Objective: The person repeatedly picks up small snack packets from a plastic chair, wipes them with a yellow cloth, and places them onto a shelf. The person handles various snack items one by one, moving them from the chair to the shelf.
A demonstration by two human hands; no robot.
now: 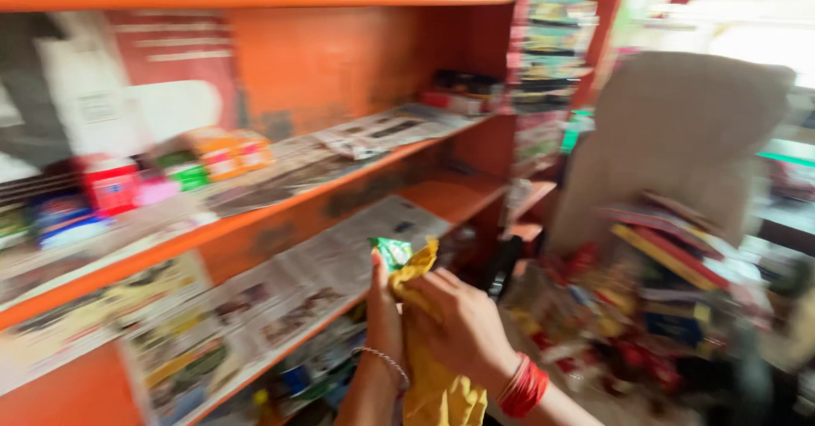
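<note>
Low in the frame's centre, my right hand (458, 324) is clenched around a yellow cloth (433, 388); my left hand (384, 307) grips a small green packet (392, 250) beside it. Behind, newspaper (280, 294) lines orange shelves (255, 222); a packet heap (645, 307) fills the right.

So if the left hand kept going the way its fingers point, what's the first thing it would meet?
The left hand points up and away, toward the orange shelving. It already touches the yellow cloth and a small green packet. Beyond those, the newspaper-lined shelf probably comes first, though blur leaves depth unclear.
</note>
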